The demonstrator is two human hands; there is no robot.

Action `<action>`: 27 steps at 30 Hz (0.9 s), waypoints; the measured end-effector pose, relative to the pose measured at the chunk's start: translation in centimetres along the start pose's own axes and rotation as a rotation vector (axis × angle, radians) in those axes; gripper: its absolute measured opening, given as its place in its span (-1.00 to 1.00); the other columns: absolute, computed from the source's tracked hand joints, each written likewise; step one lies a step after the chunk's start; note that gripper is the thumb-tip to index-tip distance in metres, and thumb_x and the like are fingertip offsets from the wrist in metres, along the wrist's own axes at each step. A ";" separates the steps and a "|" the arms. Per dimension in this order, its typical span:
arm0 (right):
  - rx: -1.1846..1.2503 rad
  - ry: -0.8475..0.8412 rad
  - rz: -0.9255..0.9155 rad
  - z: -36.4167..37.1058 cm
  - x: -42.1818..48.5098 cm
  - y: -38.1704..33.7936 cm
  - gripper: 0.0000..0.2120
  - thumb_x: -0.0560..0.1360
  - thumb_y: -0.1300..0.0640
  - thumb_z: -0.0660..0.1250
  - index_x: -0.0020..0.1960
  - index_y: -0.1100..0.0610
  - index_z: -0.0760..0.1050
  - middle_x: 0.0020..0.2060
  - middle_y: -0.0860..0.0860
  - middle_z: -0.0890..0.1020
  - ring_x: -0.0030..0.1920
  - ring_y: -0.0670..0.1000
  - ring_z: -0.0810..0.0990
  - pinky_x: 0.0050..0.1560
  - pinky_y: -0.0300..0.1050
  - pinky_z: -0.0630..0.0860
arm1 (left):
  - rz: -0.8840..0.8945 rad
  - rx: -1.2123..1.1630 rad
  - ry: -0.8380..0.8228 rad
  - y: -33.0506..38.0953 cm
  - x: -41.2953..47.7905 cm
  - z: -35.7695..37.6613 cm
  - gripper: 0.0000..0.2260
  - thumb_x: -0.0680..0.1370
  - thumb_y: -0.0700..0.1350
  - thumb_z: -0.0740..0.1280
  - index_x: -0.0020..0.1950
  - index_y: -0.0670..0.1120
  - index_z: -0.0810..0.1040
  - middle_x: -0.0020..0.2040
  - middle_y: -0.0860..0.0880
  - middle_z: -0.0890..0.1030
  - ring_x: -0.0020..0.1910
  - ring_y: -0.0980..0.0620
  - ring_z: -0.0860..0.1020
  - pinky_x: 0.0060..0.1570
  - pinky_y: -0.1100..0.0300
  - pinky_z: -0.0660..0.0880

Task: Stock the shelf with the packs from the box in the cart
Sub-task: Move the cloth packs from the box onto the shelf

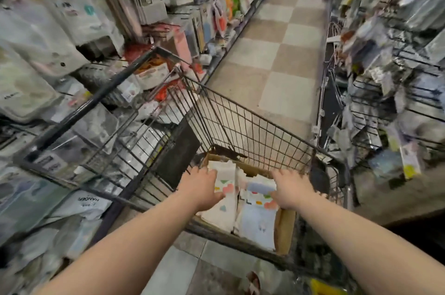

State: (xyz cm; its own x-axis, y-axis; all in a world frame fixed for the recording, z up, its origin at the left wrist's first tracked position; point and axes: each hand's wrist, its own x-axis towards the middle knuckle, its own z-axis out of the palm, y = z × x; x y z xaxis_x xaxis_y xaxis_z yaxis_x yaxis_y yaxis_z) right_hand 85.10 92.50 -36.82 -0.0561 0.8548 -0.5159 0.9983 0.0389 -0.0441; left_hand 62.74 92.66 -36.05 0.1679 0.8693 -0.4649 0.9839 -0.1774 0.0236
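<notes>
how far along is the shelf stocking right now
Done: nothing clearly; the brown cardboard box in the black wire cart looks packed with white heart-printed packs. In hand: the left hand and right hand each reach into the box, touching a pack; a firm grip is not clear. Left: lift the packs out and place them on the crowded shelf at left.

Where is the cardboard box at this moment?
In the head view, the cardboard box sits inside the wire cart, lower centre, filled with packs.
</notes>
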 end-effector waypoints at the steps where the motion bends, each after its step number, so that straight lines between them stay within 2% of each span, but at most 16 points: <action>1: 0.009 -0.022 0.007 0.5 0.8 0.3 -0.47 0.52 -0.05 0.22 0.45 0.04 0.22 0.40 0.07 0.35 0.40 0.15 0.29 0.35 0.17 0.30 | 0.013 0.000 -0.030 0.1 1.1 0.4 -0.38 0.49 0.28 0.19 0.45 -0.01 0.25 0.40 -0.09 0.37 0.38 -0.15 0.32 0.30 -0.13 0.31; 4: 0.049 -0.087 0.038 2.3 2.6 1.1 -0.44 0.54 -0.11 0.22 0.47 0.04 0.20 0.42 0.08 0.32 0.42 0.16 0.27 0.34 0.16 0.29 | 0.041 0.009 -0.083 0.2 3.8 1.5 -0.37 0.51 0.25 0.20 0.49 -0.03 0.20 0.44 -0.09 0.33 0.42 -0.15 0.29 0.33 -0.11 0.29; 9: 0.185 -0.175 0.135 6.1 5.6 2.2 -0.49 0.57 -0.10 0.12 0.45 0.07 0.21 0.36 0.09 0.39 0.33 0.17 0.39 0.25 0.12 0.44 | 0.079 0.030 -0.203 -0.2 8.5 4.2 -0.35 0.50 0.26 0.21 0.49 -0.03 0.19 0.45 -0.10 0.33 0.40 -0.15 0.33 0.35 -0.10 0.32; 11: 0.243 -0.223 0.169 7.6 6.8 2.4 -0.46 0.56 -0.07 0.15 0.48 0.06 0.16 0.35 0.09 0.38 0.32 0.17 0.39 0.23 0.10 0.45 | 0.099 0.036 -0.252 -0.6 10.5 5.5 -0.33 0.50 0.26 0.21 0.50 -0.03 0.17 0.46 -0.09 0.32 0.40 -0.14 0.33 0.34 -0.11 0.33; 15: 0.370 -0.285 0.244 10.6 9.5 2.5 -0.53 0.54 -0.04 0.21 0.43 -0.05 0.24 0.36 0.05 0.38 0.29 0.14 0.43 0.20 0.05 0.47 | 0.095 0.013 -0.346 -1.7 14.1 8.3 -0.38 0.52 0.21 0.25 0.49 -0.02 0.18 0.45 -0.05 0.33 0.40 -0.10 0.33 0.35 -0.07 0.34; 18: 0.458 -0.298 0.320 12.8 11.4 2.8 -0.53 0.54 -0.01 0.23 0.42 -0.05 0.25 0.34 0.06 0.40 0.25 0.13 0.47 0.17 0.04 0.50 | 0.030 -0.080 -0.397 -2.7 16.5 10.0 -0.37 0.50 0.14 0.32 0.49 -0.03 0.19 0.43 -0.06 0.36 0.37 -0.09 0.37 0.33 -0.03 0.36; 22: 0.632 -0.322 0.451 16.1 14.5 3.2 -0.57 0.51 0.03 0.26 0.36 -0.06 0.34 0.30 0.06 0.44 0.24 0.14 0.47 0.19 0.01 0.49 | -0.114 -0.342 -0.455 -3.9 20.2 13.3 -0.42 0.41 0.05 0.44 0.38 0.02 0.33 0.29 -0.02 0.51 0.23 -0.07 0.51 0.23 -0.03 0.48; 24: 0.732 -0.318 0.536 18.2 15.8 3.6 -0.64 0.48 0.03 0.28 0.28 -0.06 0.42 0.25 0.05 0.50 0.18 0.13 0.52 0.07 -0.07 0.50 | -0.221 -0.495 -0.464 -4.1 21.6 15.0 -0.46 0.40 -0.02 0.45 0.33 0.01 0.37 0.25 -0.01 0.56 0.20 -0.09 0.53 0.20 -0.01 0.50; 26: 0.828 -0.303 0.635 19.8 16.8 3.8 -0.61 0.47 0.04 0.31 0.29 0.00 0.41 0.23 0.04 0.54 0.16 0.12 0.55 -0.01 -0.11 0.47 | -0.294 -0.569 -0.459 -4.3 22.8 16.6 -0.41 0.39 -0.02 0.46 0.37 -0.02 0.34 0.25 -0.02 0.55 0.22 -0.10 0.53 0.18 0.06 0.49; 27: 0.872 -0.292 0.680 20.4 17.2 3.8 -0.57 0.47 0.05 0.33 0.32 0.04 0.39 0.23 0.05 0.54 0.17 0.13 0.55 0.01 -0.10 0.47 | -0.320 -0.595 -0.455 -4.4 23.3 17.4 -0.34 0.34 0.02 0.47 0.39 -0.02 0.32 0.26 -0.02 0.54 0.22 -0.09 0.52 0.17 0.05 0.49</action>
State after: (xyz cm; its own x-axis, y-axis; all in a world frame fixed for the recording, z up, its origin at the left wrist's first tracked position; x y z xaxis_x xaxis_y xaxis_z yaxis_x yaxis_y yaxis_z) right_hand 87.57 96.82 -63.37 0.3752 0.4042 -0.8342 0.4777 -0.8555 -0.1997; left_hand 61.25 105.68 -62.39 -0.0424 0.5409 -0.8400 0.8698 0.4336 0.2353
